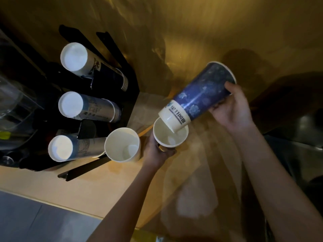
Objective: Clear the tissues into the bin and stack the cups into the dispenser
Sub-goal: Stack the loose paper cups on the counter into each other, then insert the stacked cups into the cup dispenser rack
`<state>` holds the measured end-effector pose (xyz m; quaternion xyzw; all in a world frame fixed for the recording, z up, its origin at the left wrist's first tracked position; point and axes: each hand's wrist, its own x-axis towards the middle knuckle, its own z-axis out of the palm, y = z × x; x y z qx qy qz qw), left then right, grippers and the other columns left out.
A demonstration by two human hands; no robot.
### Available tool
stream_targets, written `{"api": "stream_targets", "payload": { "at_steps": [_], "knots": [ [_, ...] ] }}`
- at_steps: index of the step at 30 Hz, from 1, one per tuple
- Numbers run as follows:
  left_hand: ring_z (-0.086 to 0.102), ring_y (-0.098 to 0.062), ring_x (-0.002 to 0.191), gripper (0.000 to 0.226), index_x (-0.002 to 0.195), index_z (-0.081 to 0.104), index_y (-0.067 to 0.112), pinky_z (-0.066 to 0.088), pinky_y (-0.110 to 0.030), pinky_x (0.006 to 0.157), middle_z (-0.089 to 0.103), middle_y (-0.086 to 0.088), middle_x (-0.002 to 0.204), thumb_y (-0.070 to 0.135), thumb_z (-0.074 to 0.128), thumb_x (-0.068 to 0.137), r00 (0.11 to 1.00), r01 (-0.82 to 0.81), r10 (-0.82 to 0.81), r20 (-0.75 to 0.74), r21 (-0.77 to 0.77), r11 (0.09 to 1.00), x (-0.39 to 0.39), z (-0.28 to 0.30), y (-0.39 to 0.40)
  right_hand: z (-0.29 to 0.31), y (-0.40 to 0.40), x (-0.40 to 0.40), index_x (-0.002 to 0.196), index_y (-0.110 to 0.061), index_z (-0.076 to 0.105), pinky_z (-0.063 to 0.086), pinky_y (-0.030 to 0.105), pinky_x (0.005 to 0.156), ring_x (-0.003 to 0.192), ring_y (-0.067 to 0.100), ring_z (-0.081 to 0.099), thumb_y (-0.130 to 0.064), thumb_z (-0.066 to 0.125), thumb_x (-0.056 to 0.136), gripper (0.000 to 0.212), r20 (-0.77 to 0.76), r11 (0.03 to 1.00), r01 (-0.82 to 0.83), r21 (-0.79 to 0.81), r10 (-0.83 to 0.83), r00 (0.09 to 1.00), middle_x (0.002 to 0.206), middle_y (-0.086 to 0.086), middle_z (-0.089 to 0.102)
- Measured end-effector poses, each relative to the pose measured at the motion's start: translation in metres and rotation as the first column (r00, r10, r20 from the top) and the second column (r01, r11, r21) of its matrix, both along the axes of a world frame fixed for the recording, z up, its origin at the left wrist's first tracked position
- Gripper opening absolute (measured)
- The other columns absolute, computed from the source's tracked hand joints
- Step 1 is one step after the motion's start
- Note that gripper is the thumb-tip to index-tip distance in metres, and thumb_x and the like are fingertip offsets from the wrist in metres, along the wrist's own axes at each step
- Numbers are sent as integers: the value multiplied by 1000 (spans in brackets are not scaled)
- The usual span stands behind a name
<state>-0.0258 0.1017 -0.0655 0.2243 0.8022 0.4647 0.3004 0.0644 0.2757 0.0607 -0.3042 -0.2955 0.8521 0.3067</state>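
1. At centre frame, the right hand (232, 109) has its fingers wrapped around the mouth end of a tall blue cup (199, 96), which is tilted with its white base pointing down toward seven o'clock and just entering the open cup (170, 135) below.
2. The left hand (157, 151) grips that open cup from underneath, fingers closed around its lower wall, holding it upright just off the counter edge (83, 189).
3. Risk one, as I judge it: the blue cup comes in at a slant, so its base could catch the lower cup's rim and buckle the paper or knock it out of the left hand's grip.
4. Risk two: a second open cup (122, 144) stands at nine o'clock of the held one, just beside the left hand; a stray wrist could tip it.
5. Risk three: forcing the nest crooked could jam the two cups so they sit badly in the dispenser (113, 84) later.
6. The look of it: deep blue wall with pale floral print, white band with dark lettering at the base, white rim, no visible dents.
7. Up at ten o'clock, the black dispenser holds three rows of nested cups lying with white bottoms toward us.
8. No tissues or bin that I can make out.
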Motion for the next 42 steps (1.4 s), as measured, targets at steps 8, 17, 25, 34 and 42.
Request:
{"api": "stream_targets", "payload": {
  "at_steps": [8, 17, 25, 34, 42],
  "knots": [
    [56, -25, 112, 90, 129, 41, 9, 41, -23, 83, 59, -11, 124, 8, 87, 52, 999, -5, 5, -34, 8, 1000, -1, -2, 1, 32, -45, 2, 129, -14, 40, 47, 13, 84, 102, -3, 56, -19, 80, 55, 84, 443, 607, -307, 733, -85, 892, 115, -7, 53],
    [52, -23, 118, 94, 134, 35, 10, 42, -23, 85, 55, -10, 130, 9, 86, 55, 998, 15, -11, -64, 60, 998, 3, 2, 1, -34, -89, 7, 137, -13, 30, 25, 4, 88, 109, 0, 32, -38, 81, 62, 94, 663, 239, -619, 748, -230, 712, 123, -5, 37],
    [51, -16, 108, 86, 134, 36, 9, 45, -6, 65, 55, -5, 121, 5, 82, 62, 999, 2, 1, -35, 69, 998, 7, 10, -1, -49, -96, 16, 141, -19, 24, 34, 33, 101, 126, 18, 36, -66, 47, 70, 89, 718, 174, -714, 679, -365, 593, 140, 3, 41],
    [53, -23, 116, 86, 130, 42, 9, 40, -22, 87, 58, -7, 124, 9, 85, 56, 989, 101, -101, -108, 1, 995, 7, 39, 0, -21, -64, 11, 82, -16, 60, 55, 38, 67, 71, 24, 63, -35, 48, 92, 25, 698, 837, -350, 420, -52, 715, 90, 15, 66],
    [47, -22, 126, 68, 129, 39, 19, 44, -37, 102, 51, -10, 134, 21, 74, 71, 667, 390, -191, -721, 118, 913, -26, 135, -5, 30, -48, 15, 92, -25, 67, 49, 37, 63, 81, 28, 61, -65, 41, 78, 50, 474, 848, -529, -35, 480, 738, 89, 10, 65]
  ]
}}
